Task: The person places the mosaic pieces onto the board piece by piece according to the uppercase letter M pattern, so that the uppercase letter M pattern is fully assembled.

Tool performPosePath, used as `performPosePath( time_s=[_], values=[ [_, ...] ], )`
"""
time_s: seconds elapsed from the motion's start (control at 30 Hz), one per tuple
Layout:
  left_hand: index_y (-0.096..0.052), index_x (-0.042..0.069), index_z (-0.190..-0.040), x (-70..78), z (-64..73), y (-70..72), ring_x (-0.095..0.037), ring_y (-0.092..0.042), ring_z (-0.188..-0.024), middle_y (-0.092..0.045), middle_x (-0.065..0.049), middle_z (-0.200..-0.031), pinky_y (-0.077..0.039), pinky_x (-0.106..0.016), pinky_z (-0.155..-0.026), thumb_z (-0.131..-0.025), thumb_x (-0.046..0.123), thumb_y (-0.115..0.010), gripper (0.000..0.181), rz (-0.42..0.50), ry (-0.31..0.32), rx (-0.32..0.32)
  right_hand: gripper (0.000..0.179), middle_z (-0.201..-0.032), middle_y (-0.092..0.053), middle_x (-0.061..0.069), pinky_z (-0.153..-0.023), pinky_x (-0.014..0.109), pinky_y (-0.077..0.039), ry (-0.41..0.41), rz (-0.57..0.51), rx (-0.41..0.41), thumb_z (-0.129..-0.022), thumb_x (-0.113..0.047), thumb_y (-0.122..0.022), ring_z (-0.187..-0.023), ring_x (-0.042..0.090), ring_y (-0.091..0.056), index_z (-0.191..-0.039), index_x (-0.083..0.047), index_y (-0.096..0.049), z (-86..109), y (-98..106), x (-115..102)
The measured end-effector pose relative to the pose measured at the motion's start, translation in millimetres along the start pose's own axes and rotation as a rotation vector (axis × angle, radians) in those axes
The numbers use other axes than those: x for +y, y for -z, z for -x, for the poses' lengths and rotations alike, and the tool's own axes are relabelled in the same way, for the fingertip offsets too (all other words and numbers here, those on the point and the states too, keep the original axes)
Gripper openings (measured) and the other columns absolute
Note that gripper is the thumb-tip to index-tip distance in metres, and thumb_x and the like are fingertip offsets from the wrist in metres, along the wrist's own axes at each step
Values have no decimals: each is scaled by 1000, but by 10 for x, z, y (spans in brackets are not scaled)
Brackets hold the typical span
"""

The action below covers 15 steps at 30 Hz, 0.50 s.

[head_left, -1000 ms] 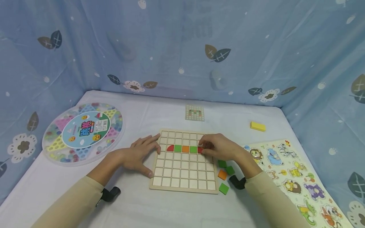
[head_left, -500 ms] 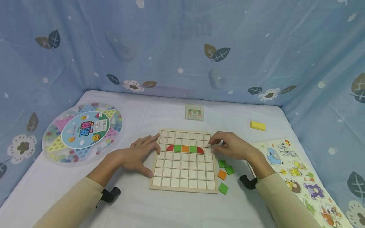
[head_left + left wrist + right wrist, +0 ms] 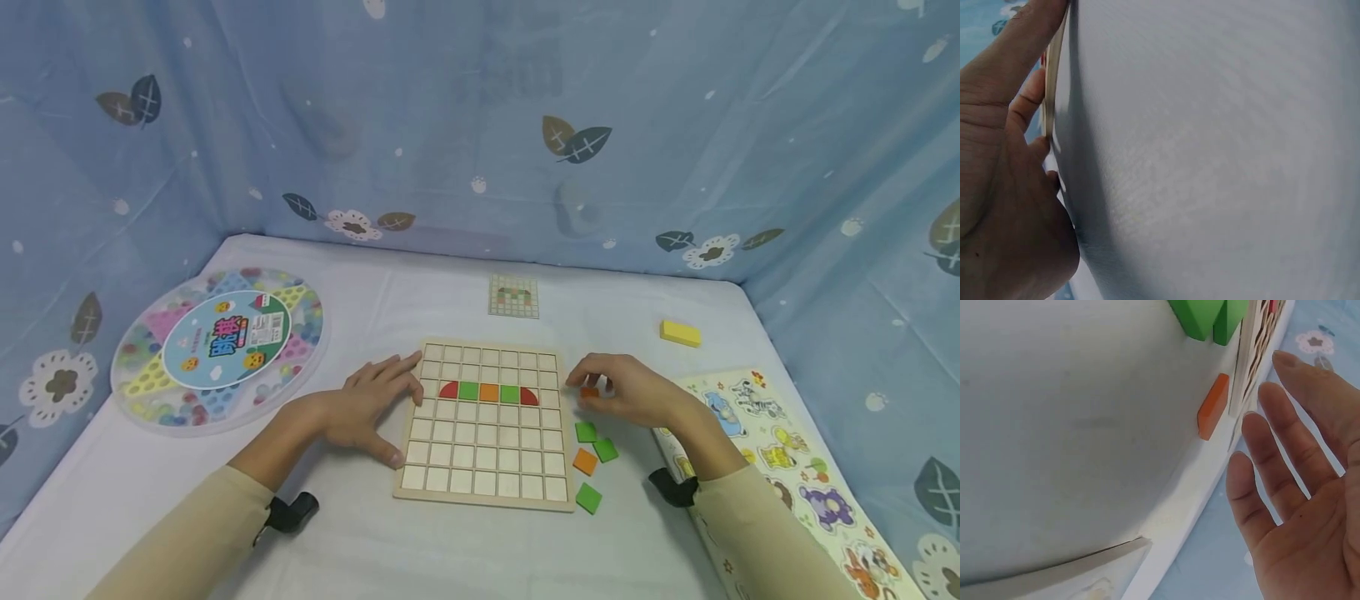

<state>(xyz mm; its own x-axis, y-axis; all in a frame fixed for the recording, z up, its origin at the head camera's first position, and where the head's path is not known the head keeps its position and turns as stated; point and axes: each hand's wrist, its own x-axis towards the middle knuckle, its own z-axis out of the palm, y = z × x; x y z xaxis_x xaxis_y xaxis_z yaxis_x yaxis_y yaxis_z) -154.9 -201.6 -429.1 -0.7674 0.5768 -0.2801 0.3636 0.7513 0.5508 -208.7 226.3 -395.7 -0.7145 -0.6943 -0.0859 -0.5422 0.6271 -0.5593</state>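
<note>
A wooden grid board lies in the middle of the table. One of its rows holds a red quarter-round piece, a green square, an orange square, another green square and a second red quarter-round. My left hand rests with spread fingers along the board's left edge. Off the board's right edge, my right hand is over the table beside a loose orange tile. In the right wrist view its fingers are extended and apart from that orange tile.
Near the board's lower right lie several loose tiles, green ones and an orange one. A pattern card is behind the board. A yellow block and an animal puzzle board are at right, a round marble game box at left.
My right hand has moved right, from the red piece at the row's right end to beside the board. The loose orange tile now shows under it. My left hand has stayed put.
</note>
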Motion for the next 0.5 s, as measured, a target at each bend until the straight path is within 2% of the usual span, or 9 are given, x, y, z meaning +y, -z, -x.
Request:
performPosePath(
  time_s=[0.2, 0.33, 0.5],
  values=[
    [-45, 35, -122, 16, 6, 16, -42, 1, -158, 3, -3, -174, -4, -71, -120, -66, 64, -89, 76, -5, 7, -10, 28, -105, -67, -8, -81, 36, -52, 15, -28, -39, -90, -13, -79, -93, 16, -59, -116, -18, -69, 72, -59, -4],
    [-44, 35, -122, 28, -7, 27, -41, 1, -158, 4, -2, -174, -4, -70, -120, -67, 65, -88, 76, -9, 8, -18, 28, -108, -69, -8, -84, 35, -54, 6, -41, -70, -90, -13, -79, -96, 13, -61, -116, -18, -70, 137, -84, -23],
    [-45, 32, -121, 25, -7, 27, -45, 0, -157, 2, -7, -174, -5, -72, -118, -68, 63, -88, 75, 5, -9, -18, 30, -108, -69, -8, -84, 34, -56, 3, -42, -106, -87, -15, -83, -96, 14, -63, -114, -17, -70, 204, -96, -49]
  ],
)
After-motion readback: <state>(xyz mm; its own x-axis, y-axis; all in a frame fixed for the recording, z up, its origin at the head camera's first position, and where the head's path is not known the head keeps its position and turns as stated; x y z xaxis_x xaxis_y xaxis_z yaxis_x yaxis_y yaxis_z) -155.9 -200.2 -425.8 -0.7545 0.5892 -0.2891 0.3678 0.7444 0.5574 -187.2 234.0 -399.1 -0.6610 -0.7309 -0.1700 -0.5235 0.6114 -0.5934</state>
